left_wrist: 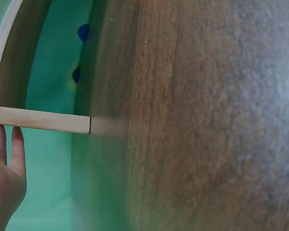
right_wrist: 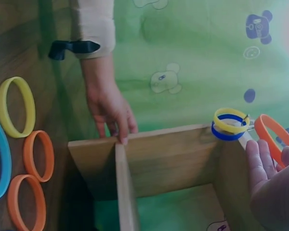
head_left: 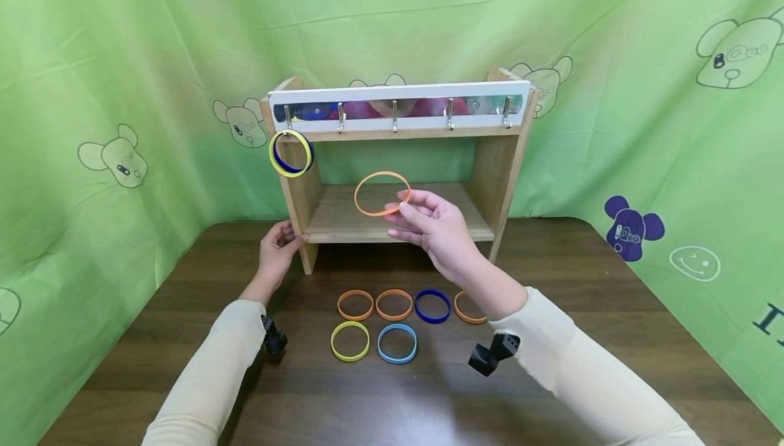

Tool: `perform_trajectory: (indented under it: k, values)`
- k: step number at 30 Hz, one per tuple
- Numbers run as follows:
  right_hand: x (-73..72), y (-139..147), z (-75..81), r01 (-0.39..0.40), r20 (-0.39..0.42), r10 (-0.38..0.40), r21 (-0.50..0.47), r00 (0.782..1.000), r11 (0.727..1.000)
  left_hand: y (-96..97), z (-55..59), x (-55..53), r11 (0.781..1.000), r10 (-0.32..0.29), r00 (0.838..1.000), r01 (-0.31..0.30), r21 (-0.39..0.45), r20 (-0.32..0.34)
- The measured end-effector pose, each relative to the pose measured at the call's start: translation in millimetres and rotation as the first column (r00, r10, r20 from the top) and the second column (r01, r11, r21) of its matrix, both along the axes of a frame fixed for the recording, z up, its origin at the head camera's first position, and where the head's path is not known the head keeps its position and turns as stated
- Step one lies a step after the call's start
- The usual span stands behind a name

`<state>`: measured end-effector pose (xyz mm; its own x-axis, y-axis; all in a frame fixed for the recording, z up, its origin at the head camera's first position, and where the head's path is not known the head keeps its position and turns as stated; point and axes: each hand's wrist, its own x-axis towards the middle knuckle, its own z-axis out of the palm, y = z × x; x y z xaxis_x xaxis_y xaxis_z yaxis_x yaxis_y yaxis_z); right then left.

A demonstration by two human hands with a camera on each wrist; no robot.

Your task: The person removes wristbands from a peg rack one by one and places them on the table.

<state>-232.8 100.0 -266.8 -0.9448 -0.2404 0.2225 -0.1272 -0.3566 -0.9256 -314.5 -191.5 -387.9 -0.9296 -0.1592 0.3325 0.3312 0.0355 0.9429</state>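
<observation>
Currently the right hand (head_left: 437,229) pinches an orange band (head_left: 375,214) before the wooden rack (head_left: 352,223), whose leftmost hook (head_left: 288,116) holds a yellow band (head_left: 290,174) and blue band (right_wrist: 225,137); the left hand (head_left: 277,250), fingers straight, touches the rack's side.

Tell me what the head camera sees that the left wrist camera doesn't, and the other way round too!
Only the head view: the right hand holding an orange ring, the metal hooks, a yellow ring and a dark blue ring hanging at one end, and the light blue ring on the table.

Only the left wrist view: no new thing I'm sure of, just a closer look at the left hand with its fingertips against wood.

Both: that left hand, the wooden shelf, the table and the green cloth.
</observation>
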Motion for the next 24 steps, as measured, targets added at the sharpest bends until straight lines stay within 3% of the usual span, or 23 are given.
perform_trajectory:
  k: [6,15,24]
  values:
    - [4.9,12,-12.4,-0.024,0.031,0.023,0.028,0.999,0.999,-7.0,-17.6,-17.1,1.0,0.004,1.0,-0.004,0.013,0.0]
    - [12.3,33,-34.9,-0.038,0.072,0.03,0.116,0.997,0.993,-7.0,-19.0,-16.1,0.999,0.026,1.0,-0.026,-0.03,-0.007]
    - [16.8,50,-59.2,-0.065,0.092,0.046,0.21,0.995,0.975,-6.3,-12.0,-11.9,1.0,0.002,1.0,-0.002,0.003,0.027]
